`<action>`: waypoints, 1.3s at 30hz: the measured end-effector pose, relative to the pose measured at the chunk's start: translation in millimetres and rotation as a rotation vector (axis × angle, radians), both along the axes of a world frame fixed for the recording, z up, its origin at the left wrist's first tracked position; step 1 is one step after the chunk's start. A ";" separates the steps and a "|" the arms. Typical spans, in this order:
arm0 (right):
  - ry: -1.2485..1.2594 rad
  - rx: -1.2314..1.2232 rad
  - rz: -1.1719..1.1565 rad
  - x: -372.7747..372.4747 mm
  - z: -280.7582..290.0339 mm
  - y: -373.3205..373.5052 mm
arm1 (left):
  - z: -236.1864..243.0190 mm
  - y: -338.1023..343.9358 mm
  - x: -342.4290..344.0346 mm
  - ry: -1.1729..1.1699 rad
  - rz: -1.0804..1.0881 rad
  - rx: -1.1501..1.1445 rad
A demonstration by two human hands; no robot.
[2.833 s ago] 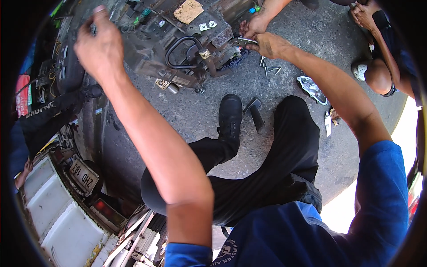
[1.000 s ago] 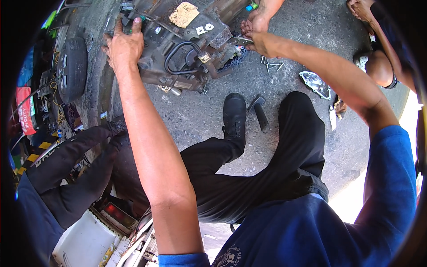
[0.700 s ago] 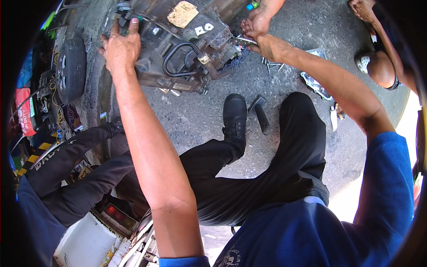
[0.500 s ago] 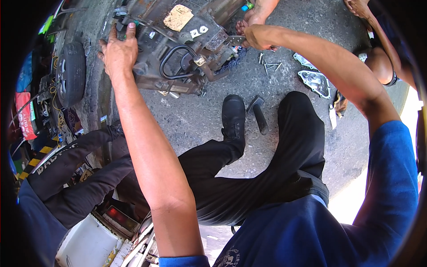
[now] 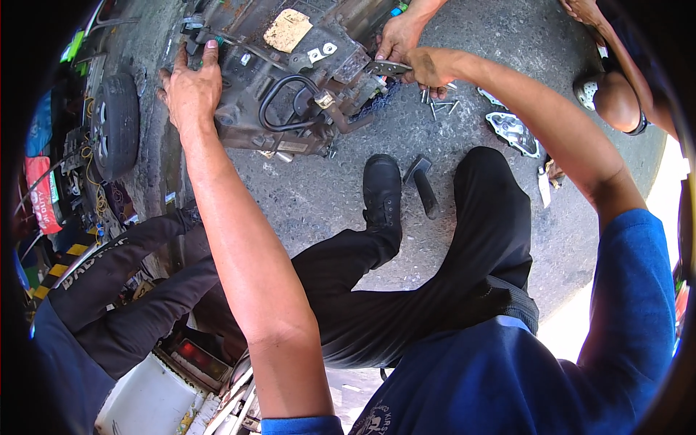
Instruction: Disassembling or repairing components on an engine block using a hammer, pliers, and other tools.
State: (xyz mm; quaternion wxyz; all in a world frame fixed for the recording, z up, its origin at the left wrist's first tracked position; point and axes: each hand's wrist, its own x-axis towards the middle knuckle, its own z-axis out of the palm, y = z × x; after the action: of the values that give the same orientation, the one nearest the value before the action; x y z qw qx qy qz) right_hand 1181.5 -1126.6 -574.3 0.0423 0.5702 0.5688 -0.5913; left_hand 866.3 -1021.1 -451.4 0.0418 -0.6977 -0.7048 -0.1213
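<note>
My left hand [image 5: 193, 88] rests with fingers spread on the left part of a dirty metal gearbox-like casing [image 5: 239, 116]. A black hose [image 5: 270, 101] curves over that casing. At its far right corner, my right hand [image 5: 432, 67] is closed on the end of a flat grey metal piece with small holes [image 5: 390, 67]; its exact kind I cannot make out. Another person's hand [image 5: 400, 36] reaches in from the top, its fingers at the same piece. Several bolts [image 5: 442, 109] lie on the ground just below my right hand.
A hammer [image 5: 419, 185] lies between my shoe [image 5: 381, 181] and my knee. Metal covers [image 5: 513, 134] lie to the right, near another person's knee [image 5: 618, 101]. A tyre [image 5: 116, 127] stands at the left, above a second person's dark-trousered legs [image 5: 138, 283].
The other person's hand has come down to the flat metal piece beside my right hand. My right hand has shifted slightly; my left hand stays on the casing.
</note>
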 end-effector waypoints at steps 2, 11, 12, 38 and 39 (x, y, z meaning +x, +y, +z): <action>0.013 -0.009 0.033 6.3 -7.8 1.7 | 13.3 -10.8 11.1 -0.059 -0.001 -0.012; 0.119 0.072 0.037 21.1 -3.6 -9.1 | -55.2 -208.8 191.8 -1.724 0.253 -0.156; 0.128 0.064 0.028 20.6 -4.8 -9.6 | -78.1 -217.1 202.7 -1.888 0.638 -0.466; 0.014 0.147 0.300 18.4 -24.2 27.5 | -203.5 -189.0 265.3 -2.788 -0.040 -0.633; -0.025 0.097 0.304 17.3 -24.9 28.1 | -205.3 -188.9 266.6 -2.791 -0.036 -0.622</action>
State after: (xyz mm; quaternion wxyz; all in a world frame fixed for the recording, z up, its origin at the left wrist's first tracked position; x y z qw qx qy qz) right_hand 1198.8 -1098.5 -599.2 0.1110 0.4864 0.6757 -0.5428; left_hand 1132.9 -1210.0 -656.7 -0.8270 0.0014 -0.1566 -0.5399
